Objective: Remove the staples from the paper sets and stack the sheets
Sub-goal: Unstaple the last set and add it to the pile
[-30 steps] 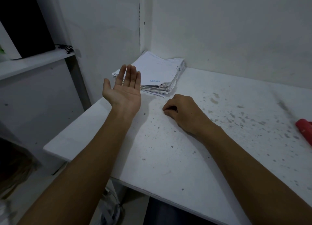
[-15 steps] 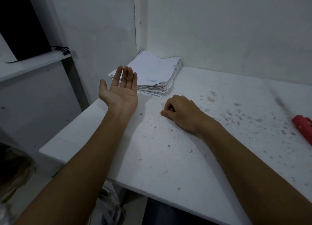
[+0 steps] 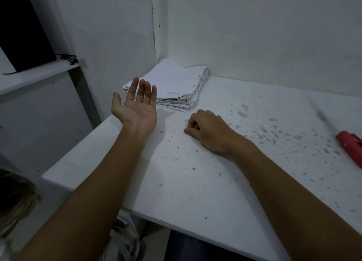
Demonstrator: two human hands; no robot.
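A: The left hand (image 3: 137,106) was held palm-up and slack, the right hand (image 3: 205,128) clenched on the table (image 3: 195,182), gripping nothing visible.

B: The paper stack (image 3: 176,84) sat in the far-left corner; probably nothing begun, so reaching it came next.

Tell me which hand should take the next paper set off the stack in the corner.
Left, probably. The left hand is open, palm up, right at the near edge of the paper stack. The right hand rests curled on the table, farther from the stack, and would have to uncurl first.
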